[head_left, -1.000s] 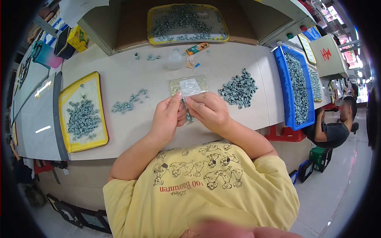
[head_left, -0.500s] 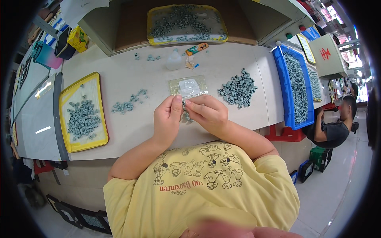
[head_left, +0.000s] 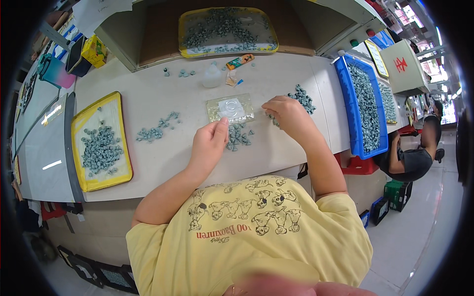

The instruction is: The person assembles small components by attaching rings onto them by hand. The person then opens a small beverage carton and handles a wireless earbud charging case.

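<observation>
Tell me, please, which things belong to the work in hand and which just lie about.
Likely in use: small teal pieces beside left hand; teal pile by right hand; flat yellowish pad.

Seemingly lying about: white bottle; orange packet; yellow box.

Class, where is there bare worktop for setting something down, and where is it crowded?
Bare: between the yellow-edged rectangular tray and left hand, nearer the person than the small teal cluster; also between the larger teal pile and long blue plastic bin. Crowded: at the right hand and the loose central pieces.
</observation>
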{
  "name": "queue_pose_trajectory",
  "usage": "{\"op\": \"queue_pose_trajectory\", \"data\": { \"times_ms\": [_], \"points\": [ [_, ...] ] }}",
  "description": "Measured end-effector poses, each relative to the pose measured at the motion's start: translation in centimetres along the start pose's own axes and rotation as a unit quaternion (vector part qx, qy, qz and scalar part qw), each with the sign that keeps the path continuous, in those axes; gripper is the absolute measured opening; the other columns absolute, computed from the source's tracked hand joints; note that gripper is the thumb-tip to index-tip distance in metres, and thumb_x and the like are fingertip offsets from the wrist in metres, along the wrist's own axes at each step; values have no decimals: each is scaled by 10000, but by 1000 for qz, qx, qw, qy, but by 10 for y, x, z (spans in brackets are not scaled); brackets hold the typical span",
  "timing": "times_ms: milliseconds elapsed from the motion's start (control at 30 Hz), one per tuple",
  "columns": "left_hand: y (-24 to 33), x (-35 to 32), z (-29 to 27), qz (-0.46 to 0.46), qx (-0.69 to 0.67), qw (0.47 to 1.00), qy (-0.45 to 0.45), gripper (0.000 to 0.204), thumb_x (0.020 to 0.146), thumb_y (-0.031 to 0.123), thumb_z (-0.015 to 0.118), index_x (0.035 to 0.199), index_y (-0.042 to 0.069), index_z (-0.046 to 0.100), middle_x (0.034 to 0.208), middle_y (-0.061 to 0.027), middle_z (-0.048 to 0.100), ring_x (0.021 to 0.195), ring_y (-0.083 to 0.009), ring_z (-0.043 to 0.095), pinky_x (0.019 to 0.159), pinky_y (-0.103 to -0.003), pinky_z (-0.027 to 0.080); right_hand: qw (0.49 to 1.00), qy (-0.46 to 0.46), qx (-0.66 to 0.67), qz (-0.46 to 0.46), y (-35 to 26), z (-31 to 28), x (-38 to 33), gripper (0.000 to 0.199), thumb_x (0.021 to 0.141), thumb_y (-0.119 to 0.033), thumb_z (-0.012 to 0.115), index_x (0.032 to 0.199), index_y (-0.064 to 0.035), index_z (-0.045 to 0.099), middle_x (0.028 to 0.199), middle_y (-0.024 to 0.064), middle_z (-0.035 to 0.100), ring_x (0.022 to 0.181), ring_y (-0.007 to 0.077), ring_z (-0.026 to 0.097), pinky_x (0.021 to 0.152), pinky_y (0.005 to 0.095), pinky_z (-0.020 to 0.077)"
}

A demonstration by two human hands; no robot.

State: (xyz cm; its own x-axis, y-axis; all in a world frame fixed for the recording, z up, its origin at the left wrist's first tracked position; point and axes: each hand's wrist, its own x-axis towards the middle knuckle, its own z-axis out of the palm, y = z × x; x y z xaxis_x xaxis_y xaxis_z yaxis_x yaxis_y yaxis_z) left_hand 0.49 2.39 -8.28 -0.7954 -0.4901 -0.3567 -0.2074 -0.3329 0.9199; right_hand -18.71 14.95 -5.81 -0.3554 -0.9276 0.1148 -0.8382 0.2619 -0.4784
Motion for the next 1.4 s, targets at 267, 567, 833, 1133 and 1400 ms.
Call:
{"op": "queue_pose_trajectory", "data": {
  "times_ms": [267, 567, 833, 1133, 1400],
  "points": [
    [9, 2, 0, 21, -230, 973, -27, 157, 857, -3, 378, 1007, 21, 417, 818, -42, 463, 584, -53, 353, 498, -207, 327, 995, -52, -62, 50, -4, 7, -1, 194, 740, -5, 598, 931, -8, 634, 868, 128, 600, 873, 310, 571, 787, 364, 467],
    [8, 4, 6, 1, -215, 976, -44, 203, 905, -24, 391, 1105, -14, 422, 962, -113, 554, 590, -69, 391, 516, -212, 356, 992, 15, 121, -23, -33, 10, 2, 150, 785, -55, 636, 933, -50, 657, 833, 98, 606, 761, 267, 602, 682, 314, 494],
    [9, 4, 5, -23, -208, 975, -73, 196, 940, 113, 483, 1051, -41, 533, 825, -76, 588, 508, -46, 366, 437, -198, 301, 973, 116, 184, -74, -45, 27, -1, 157, 720, -15, 684, 875, -44, 680, 866, 72, 644, 732, 198, 632, 615, 279, 508],
    [8, 5, 1, -27, -182, 982, -36, 233, 908, 132, 558, 1066, -41, 568, 755, -18, 553, 502, -32, 350, 437, -193, 280, 962, 184, 86, -182, -44, 33, -4, 202, 684, 14, 700, 877, -26, 659, 824, 64, 633, 692, 199, 617, 578, 287, 516],
    [8, 2, 3, 21, -162, 986, 18, 290, 914, 140, 551, 1153, -23, 564, 772, 2, 549, 570, -15, 365, 478, -172, 298, 958, 185, -25, -218, -21, 34, 5, 265, 659, 2, 707, 912, -22, 632, 833, 55, 609, 728, 200, 598, 624, 303, 503]
  ]
}}
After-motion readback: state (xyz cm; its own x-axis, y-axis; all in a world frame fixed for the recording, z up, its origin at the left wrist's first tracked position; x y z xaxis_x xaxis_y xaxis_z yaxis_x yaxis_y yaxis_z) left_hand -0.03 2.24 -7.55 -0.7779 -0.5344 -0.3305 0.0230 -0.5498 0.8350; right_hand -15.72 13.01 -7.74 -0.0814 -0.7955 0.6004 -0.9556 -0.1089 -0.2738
